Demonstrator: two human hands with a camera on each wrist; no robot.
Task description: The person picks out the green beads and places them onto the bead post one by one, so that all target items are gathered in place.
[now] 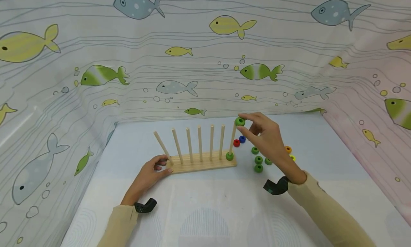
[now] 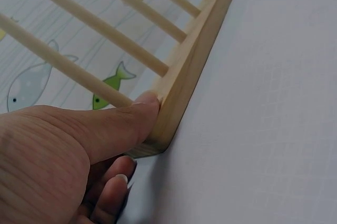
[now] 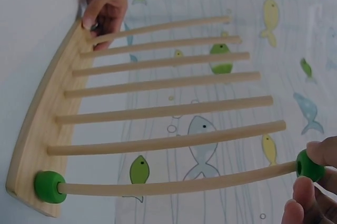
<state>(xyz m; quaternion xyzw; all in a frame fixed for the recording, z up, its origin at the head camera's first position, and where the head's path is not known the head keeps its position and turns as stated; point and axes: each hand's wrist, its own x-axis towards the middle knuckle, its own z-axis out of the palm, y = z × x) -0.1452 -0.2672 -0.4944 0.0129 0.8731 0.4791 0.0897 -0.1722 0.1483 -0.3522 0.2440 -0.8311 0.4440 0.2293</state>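
A wooden peg stand (image 1: 205, 165) with a row of several upright dowels lies across the table. My left hand (image 1: 153, 173) grips its left end, thumb on the front edge of the base in the left wrist view. One green bead (image 1: 229, 156) sits at the foot of the rightmost dowel (image 1: 232, 138). Up at that dowel's tip, my right hand (image 1: 261, 134) pinches another green bead (image 3: 309, 165) between thumb and fingers. In the right wrist view the dowel's end meets the hole of this bead. The other dowels carry no beads.
Right of the stand lie several loose green beads (image 1: 258, 160). A red bead (image 1: 236, 143) and a blue bead (image 1: 242, 139) lie behind them, near the stand's right end. An orange bead (image 1: 288, 149) and a yellow bead (image 1: 292, 158) show beside the right wrist. A fish-patterned sheet (image 1: 199, 97) rises behind.
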